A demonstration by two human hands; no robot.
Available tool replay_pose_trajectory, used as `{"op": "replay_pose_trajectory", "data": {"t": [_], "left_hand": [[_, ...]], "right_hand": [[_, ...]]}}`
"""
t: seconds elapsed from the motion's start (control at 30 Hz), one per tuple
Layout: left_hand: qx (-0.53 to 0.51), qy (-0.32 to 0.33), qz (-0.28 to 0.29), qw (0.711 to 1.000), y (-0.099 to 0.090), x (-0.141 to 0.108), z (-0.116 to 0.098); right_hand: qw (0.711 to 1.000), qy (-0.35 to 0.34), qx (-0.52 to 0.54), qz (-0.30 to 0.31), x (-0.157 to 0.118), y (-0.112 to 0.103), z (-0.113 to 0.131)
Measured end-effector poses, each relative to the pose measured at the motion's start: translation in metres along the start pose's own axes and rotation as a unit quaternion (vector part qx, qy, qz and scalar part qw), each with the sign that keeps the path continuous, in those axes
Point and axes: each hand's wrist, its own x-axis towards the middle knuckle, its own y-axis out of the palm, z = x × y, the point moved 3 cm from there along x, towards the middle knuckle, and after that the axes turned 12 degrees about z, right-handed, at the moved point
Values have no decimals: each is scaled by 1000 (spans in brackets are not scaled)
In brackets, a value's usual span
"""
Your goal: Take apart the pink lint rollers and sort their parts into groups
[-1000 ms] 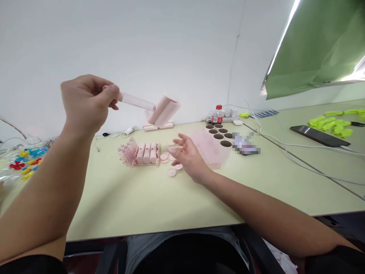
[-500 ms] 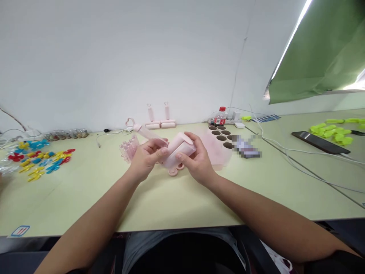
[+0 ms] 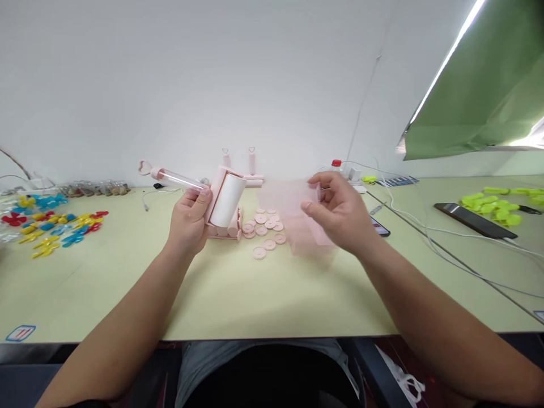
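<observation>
My left hand [image 3: 189, 220] is closed round the handle of a pink lint roller [image 3: 228, 201], held tilted above the table. Its clear handle [image 3: 178, 180] ends in a heart-shaped loop at upper left, and a white paper roll shows inside the pink cover. My right hand [image 3: 340, 209] pinches a see-through pink plastic bag [image 3: 283, 197], smeared by motion. Beneath it lie more pink bags [image 3: 312, 241]. Between the hands, several pink discs [image 3: 270, 245] are scattered on the table. Behind the roller, a group of pink parts [image 3: 223, 232] is partly hidden.
Two more pink lint rollers [image 3: 252, 164] stand against the wall. A red-capped bottle [image 3: 336, 164] is mostly hidden behind my right hand. Coloured plastic pieces [image 3: 79, 232] lie at left; a black phone [image 3: 474, 220], yellow-green pieces [image 3: 495, 207] and white cables [image 3: 429, 229] are at right.
My right hand has left the roller head and moved right, now gripping a pink bag. My left hand has moved left with the lint roller, turning its white roll into view.
</observation>
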Motion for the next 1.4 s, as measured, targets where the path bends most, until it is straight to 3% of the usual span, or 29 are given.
{"op": "replay_pose_trajectory", "data": {"t": [0.13, 0.23, 0.3, 0.47, 0.6, 0.83, 1.4], "left_hand": [[-29, -46, 17, 998, 3, -1, 7], [-26, -50, 16, 998, 5, -3, 9], [-21, -52, 11, 998, 6, -4, 8], [2, -65, 12, 998, 8, -6, 9], [8, -69, 10, 998, 8, -7, 10], [16, -69, 0, 997, 8, -9, 8], [13, -66, 14, 998, 11, -11, 10]], "right_hand": [[993, 57, -94, 38, 0, -28, -4], [985, 63, -118, 104, -4, -34, -10], [976, 43, -158, 145, -10, -33, -15], [933, -80, -294, 192, -26, -19, -24], [904, -111, -361, 198, -34, -8, -33], [881, -124, -407, 205, -33, 3, -43], [894, -105, -382, 208, -27, 4, -55]]}}
